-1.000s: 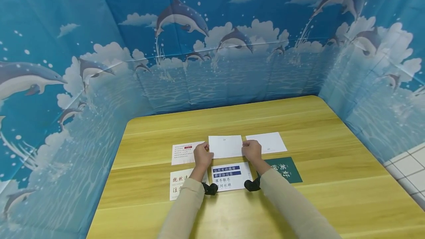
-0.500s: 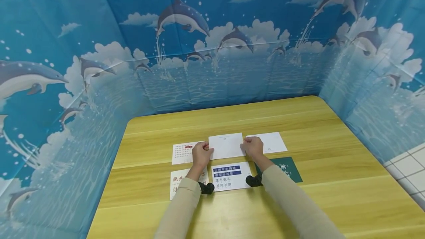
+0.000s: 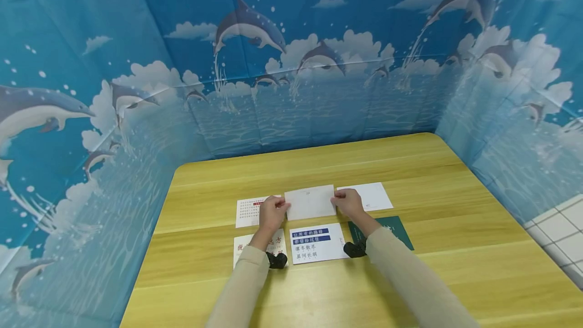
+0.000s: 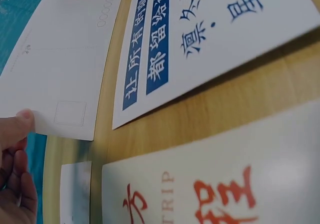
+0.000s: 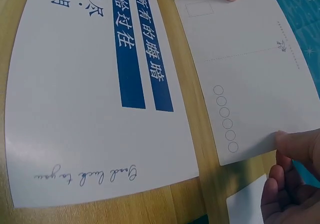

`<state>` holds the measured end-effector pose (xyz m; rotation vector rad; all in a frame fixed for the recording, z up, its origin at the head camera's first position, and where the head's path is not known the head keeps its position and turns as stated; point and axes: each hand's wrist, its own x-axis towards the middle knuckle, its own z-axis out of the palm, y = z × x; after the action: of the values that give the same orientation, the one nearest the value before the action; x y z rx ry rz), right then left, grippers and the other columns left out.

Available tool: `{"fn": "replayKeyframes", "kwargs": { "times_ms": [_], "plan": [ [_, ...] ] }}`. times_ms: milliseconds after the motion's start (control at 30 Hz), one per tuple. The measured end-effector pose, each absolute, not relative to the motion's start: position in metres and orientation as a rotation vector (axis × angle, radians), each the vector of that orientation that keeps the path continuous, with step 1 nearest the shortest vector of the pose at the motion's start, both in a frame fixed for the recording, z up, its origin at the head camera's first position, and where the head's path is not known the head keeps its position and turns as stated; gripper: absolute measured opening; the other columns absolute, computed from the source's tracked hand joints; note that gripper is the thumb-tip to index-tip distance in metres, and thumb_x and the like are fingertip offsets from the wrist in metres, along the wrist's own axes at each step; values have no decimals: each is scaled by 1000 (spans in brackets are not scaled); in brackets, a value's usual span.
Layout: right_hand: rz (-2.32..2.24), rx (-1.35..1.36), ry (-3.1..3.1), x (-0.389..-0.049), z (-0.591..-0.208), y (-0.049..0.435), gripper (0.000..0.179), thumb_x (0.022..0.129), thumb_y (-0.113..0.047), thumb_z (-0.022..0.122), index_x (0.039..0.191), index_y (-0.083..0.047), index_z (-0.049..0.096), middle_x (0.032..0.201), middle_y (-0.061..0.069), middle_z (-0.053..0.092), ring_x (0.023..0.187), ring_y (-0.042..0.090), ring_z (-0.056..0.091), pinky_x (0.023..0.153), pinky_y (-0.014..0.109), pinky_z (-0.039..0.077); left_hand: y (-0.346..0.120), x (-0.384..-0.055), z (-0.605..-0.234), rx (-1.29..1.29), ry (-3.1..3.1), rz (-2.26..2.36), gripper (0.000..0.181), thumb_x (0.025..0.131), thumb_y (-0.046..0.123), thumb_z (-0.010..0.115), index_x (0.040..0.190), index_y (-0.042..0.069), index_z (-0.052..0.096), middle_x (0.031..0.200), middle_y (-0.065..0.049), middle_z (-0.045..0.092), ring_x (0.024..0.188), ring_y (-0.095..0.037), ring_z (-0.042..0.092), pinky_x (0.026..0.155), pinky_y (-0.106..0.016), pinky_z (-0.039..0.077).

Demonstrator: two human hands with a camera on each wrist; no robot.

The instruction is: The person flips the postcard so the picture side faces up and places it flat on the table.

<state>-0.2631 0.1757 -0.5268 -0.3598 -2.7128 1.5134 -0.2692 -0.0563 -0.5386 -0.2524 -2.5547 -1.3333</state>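
A white postcard (image 3: 310, 203) is held up by its two short sides in the back row of cards. It shows a plain back with a stamp box, a dotted line and several small circles, clearest in the right wrist view. My left hand (image 3: 272, 214) pinches its left edge between thumb and fingers. At the opposite edge my right hand (image 3: 349, 203) grips it the same way. Its other face is hidden. Just nearer than it lies a postcard with blue bands and lettering (image 3: 319, 252), also seen below the held card's edge.
Around them lie a card with small red and dark print (image 3: 246, 211), a red-lettered card (image 3: 243, 243), a blank-backed white card (image 3: 375, 195) and a green card (image 3: 397, 228), partly covered by arms. The wooden table (image 3: 309, 297) meets a dolphin-printed curtain (image 3: 300, 110) behind.
The pinched postcard has risen and tilted, and its face looks darker now. My left hand has shifted slightly left with it, and both wrists have moved a little apart.
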Motion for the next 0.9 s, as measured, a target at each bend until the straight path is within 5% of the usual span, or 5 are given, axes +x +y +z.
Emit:
{"fn": "replayKeyframes", "kwargs": {
  "times_ms": [900],
  "plan": [
    [1446, 244, -2755, -232, -518, 202, 17, 85, -3, 63, 93, 10, 68, 83, 14, 65, 69, 18, 56, 55, 24, 45, -79, -241, -534, -534, -2627, -1426, 13, 86, 12, 64, 90, 2, 72, 83, 0, 62, 75, -13, 56, 68, -27, 47]
  ]
}}
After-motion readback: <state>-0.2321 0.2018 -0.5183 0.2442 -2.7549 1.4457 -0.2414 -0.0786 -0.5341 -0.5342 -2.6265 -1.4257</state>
